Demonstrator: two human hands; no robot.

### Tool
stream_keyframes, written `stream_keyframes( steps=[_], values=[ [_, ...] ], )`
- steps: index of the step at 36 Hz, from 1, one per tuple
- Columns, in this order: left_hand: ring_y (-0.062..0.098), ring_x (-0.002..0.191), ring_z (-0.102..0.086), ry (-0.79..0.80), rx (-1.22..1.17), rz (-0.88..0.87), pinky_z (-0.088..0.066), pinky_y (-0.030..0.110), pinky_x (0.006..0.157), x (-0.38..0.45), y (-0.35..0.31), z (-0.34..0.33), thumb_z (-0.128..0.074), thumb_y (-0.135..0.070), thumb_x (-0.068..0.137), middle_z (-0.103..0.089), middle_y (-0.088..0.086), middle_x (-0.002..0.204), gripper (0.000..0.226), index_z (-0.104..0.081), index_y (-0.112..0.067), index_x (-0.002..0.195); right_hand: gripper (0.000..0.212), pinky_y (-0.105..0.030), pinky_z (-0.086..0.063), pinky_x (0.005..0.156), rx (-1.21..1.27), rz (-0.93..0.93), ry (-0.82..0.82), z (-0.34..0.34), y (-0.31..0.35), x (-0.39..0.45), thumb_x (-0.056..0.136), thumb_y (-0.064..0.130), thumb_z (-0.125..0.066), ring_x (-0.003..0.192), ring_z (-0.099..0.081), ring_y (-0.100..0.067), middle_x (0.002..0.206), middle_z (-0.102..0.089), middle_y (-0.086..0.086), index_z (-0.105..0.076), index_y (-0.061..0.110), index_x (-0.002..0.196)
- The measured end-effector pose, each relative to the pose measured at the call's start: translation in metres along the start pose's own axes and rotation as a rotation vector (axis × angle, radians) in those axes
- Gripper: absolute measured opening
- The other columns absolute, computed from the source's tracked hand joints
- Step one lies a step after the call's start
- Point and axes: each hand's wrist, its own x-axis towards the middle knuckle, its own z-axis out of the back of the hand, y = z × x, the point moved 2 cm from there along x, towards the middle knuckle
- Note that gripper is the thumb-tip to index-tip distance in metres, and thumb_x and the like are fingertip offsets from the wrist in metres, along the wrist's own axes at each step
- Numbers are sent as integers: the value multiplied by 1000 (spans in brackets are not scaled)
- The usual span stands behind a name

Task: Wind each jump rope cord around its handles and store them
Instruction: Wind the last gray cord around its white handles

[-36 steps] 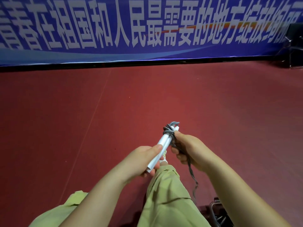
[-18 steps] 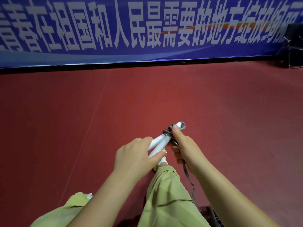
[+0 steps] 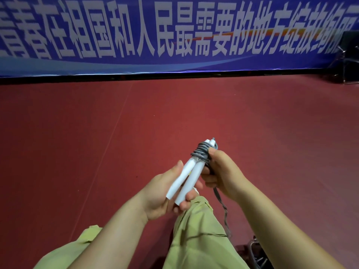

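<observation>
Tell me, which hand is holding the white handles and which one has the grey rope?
The left hand holds the two white handles near their bottom ends. The right hand grips the grey cord beside the wound coils.

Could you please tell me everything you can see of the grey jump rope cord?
The grey jump rope cord looks like matte, flexible rubber or plastic. Several turns are wound around the upper ends of the two white plastic handles. The right hand grips it beside the coil; its loose tail hangs down past the olive trouser leg.
</observation>
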Motion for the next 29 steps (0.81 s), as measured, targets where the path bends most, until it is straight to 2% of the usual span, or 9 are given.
stream_keyframes(
  steps=[5, 7, 9, 13, 17, 20, 22, 26, 29],
  values=[
    [11, 44, -42, -178, 204, -43, -20, 23, 43, -2, -1, 3, -31, -61, 83, -51, -2, 57, 60, -62, -9, 88, 38, -20, -18, 45, -152, 8, 77, 3, 1, -4, 86, 52, -40, 50, -20, -8, 62, -33, 5, -40, 18, 70],
    [10, 42, -42, -275, 296, -70, -25, 21, 41, 0, -1, 1, -31, -51, 95, -51, -4, 54, 51, -61, -12, 82, 38, -20, -17, 45, -232, -5, 36, 2, -1, -2, 96, 50, -38, 50, -19, -8, 64, -28, 4, -35, 20, 72],
    [12, 41, -43, -367, 411, -77, -35, 22, 48, 3, 0, 0, -30, -46, 101, -52, -5, 51, 51, -59, -12, 77, 37, -24, -14, 47, -313, -27, -25, 2, -5, 0, 103, 41, -31, 50, -17, -8, 65, -23, 2, -30, 23, 72],
    [21, 58, -50, -527, 819, -77, -44, 36, 67, 10, 6, 7, -30, -49, 98, -57, 3, 68, 55, -60, -5, 83, 40, -30, -11, 50, -380, -79, -113, 1, -13, 4, 103, 40, -33, 46, -18, -9, 55, -26, 8, -31, 22, 67],
    [28, 79, -56, -639, 1118, -33, -38, 37, 66, 9, 10, 8, -25, -54, 97, -56, 0, 75, 48, -48, -19, 74, 38, -26, -18, 47, -445, -95, -161, 1, -17, 3, 100, 47, -35, 47, -23, -10, 59, -32, 3, -42, 18, 76],
    [29, 95, -57, -731, 1397, -30, -32, 34, 66, 9, 7, 11, -25, -58, 96, -61, 0, 95, 43, -46, -21, 89, 43, -24, -19, 46, -450, -99, -183, -1, -17, 1, 98, 53, -36, 49, -25, -12, 71, -33, -6, -52, 14, 87],
    [27, 98, -58, -784, 1513, -94, -32, 33, 67, 8, 4, 10, -30, -61, 94, -60, -2, 100, 44, -48, -21, 97, 49, -23, -20, 46, -418, -124, -188, -1, -18, 1, 96, 59, -36, 45, -27, -10, 66, -38, -2, -53, 16, 79],
    [23, 102, -55, -838, 1571, -217, -32, 33, 70, 9, 1, 6, -36, -62, 91, -55, -4, 104, 41, -46, -23, 103, 52, -24, -22, 50, -355, -117, -271, -2, -10, 2, 93, 59, -40, 37, -30, -3, 52, -38, 11, -50, 24, 55],
    [18, 91, -55, -737, 1357, -205, -35, 32, 67, 10, -4, 8, -48, -57, 87, -54, -7, 96, 37, -48, -22, 96, 51, -26, -19, 49, -299, -80, -305, -3, -4, 4, 93, 51, -44, 42, -23, -7, 55, -28, 7, -44, 25, 49]
  ],
)
